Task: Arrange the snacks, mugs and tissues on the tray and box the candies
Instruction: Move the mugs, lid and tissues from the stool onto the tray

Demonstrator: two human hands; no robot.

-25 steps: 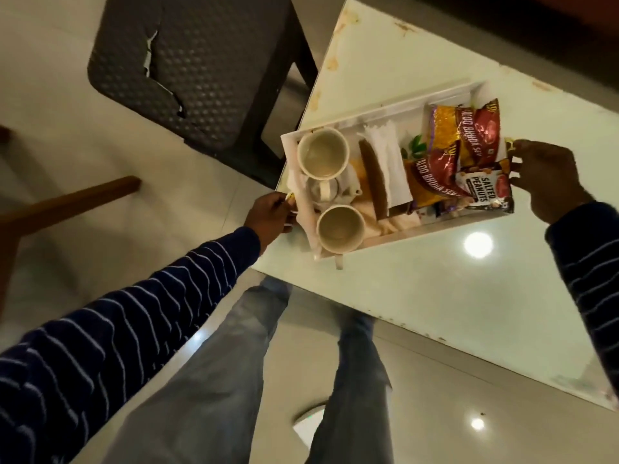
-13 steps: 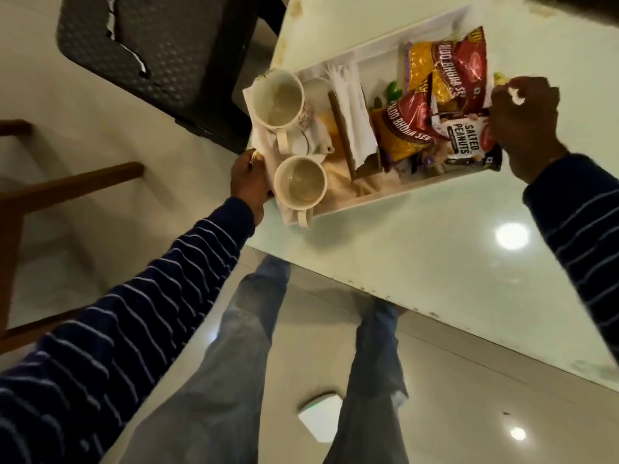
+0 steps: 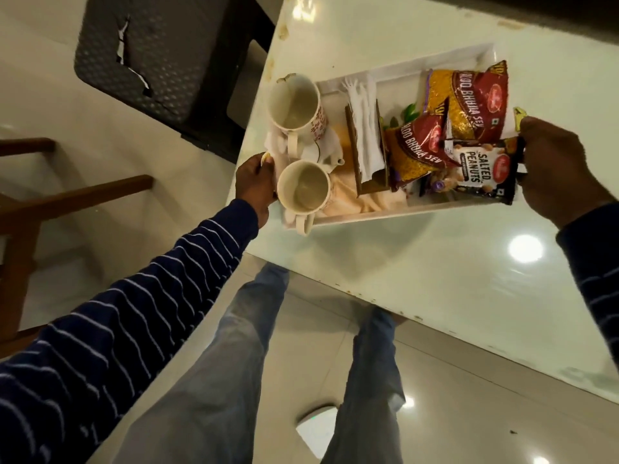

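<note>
A white tray [image 3: 405, 67] is held over the corner of the glossy table [image 3: 435, 272], its shadow on the tabletop below. My left hand [image 3: 254, 182] grips its left end, my right hand [image 3: 556, 169] its right end. On the tray stand two cream mugs, one far [image 3: 294, 105], one near [image 3: 303, 189], with a small white pot [image 3: 326, 154] between them. White tissues [image 3: 365, 128] sit in a brown holder. On the right lie two Aloo Bhujia Sev packets, one far [image 3: 475, 102], one near [image 3: 415, 149], and a Salted Peanuts packet [image 3: 482, 169].
A dark plastic chair [image 3: 167, 61] stands beyond the table's left edge. A wooden chair frame [image 3: 50, 202] is at far left. My legs in grey jeans [image 3: 234, 363] stand on a tiled floor beside the table corner.
The tray has come up off the table and nearer to me, carried by both hands. The view has shifted toward it.
</note>
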